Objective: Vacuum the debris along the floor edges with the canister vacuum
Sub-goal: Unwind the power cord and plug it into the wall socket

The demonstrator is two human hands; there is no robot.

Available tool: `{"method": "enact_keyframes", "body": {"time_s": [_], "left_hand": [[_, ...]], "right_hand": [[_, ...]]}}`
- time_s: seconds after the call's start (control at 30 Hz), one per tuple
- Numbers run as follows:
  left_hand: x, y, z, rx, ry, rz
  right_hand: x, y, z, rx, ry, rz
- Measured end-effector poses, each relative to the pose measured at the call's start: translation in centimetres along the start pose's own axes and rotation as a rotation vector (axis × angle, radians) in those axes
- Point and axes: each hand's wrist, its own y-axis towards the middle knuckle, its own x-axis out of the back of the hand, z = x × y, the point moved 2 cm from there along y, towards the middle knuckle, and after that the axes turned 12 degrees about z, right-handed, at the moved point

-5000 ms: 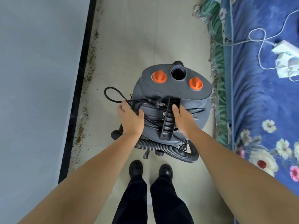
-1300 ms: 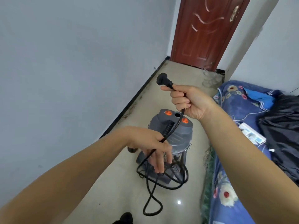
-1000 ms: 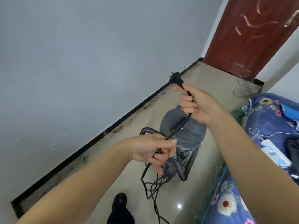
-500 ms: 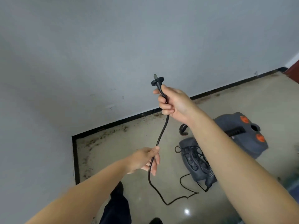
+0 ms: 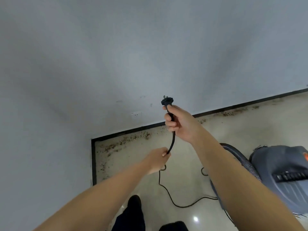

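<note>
Head view, frame centre: right hand (image 5: 180,124) grips the plug (image 5: 167,101) upright; left hand (image 5: 158,160) below pinches its cord (image 5: 172,144); vacuum (image 5: 280,177) lower right.

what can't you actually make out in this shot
- Canister vacuum, head view: cut off by the right edge, blurred, partly behind the right forearm.
- Wall socket: too small to read its holes.
- Cord: hidden where it passes through the left hand.
- Plug prongs: tiny, above the right hand.
</note>
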Motion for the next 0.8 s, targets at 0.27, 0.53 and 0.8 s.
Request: {"method": "enact_keyframes", "body": {"time_s": [0.27, 0.53, 0.8], "left_hand": [[0.9, 10.5, 3.4, 0.001, -0.303, 0.078], [-1.0, 22.2, 15.3, 0.033, -0.517, 0.169], [-1.5, 36.1, 34.5, 0.113, -0.269, 0.101]], "right_hand": [[6.9, 11.0, -2.5, -0.151, 0.099, -0.001], [16.2, 23.9, -13.4, -0.172, 0.108, -0.039], [24.5, 36.9, -30.2, -0.142, -0.178, -0.066]]}}
